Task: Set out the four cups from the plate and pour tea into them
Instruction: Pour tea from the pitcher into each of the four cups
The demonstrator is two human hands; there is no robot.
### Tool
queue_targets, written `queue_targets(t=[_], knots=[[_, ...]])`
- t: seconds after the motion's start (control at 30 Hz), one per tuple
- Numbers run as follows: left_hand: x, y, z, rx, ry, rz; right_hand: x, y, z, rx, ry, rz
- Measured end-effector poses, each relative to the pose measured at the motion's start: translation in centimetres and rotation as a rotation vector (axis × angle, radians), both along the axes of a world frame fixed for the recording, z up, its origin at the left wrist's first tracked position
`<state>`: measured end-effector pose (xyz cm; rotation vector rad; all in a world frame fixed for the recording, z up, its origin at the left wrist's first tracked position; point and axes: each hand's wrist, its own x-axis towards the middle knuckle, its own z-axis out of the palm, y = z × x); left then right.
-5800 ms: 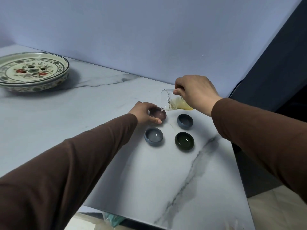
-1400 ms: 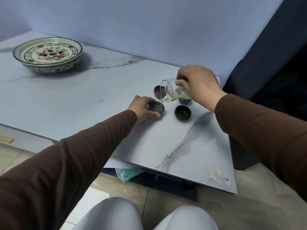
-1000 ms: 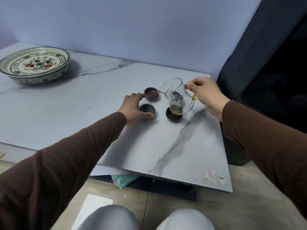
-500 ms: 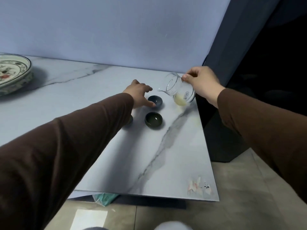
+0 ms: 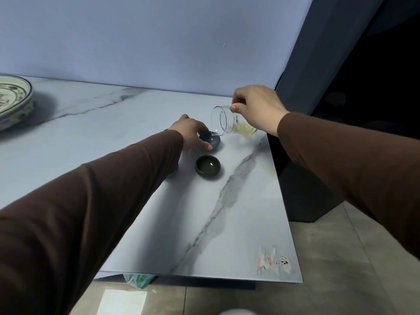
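Since half a second ago we have tipped the glass pitcher (image 5: 229, 121) further, so its spout now sits over the blue cup (image 5: 211, 140). Our right hand (image 5: 254, 106) grips the pitcher near its rim, yellow tea pooled inside. Our left hand (image 5: 192, 135) curls around the blue cup, steadying it on the table (image 5: 238, 212). The dark green cup (image 5: 207, 170) stands just nearer us, filled. The plate (image 5: 13, 98) lies far left
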<state>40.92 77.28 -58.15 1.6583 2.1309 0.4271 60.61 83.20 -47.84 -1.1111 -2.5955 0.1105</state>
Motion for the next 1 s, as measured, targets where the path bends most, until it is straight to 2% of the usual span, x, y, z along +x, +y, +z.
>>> queue_targets(t=[0.27, 1.0], knots=[[0.3, -0.4, 0.1, -0.017, -0.004, 0.038, -1.2, -0.9, 0.3, 0.150, -0.123, 0.101], [0.0, 0.0, -0.1, -0.020, 0.017, 0.023, -1.7, -2.1, 1.6, 0.318, -0.116, 0.197]])
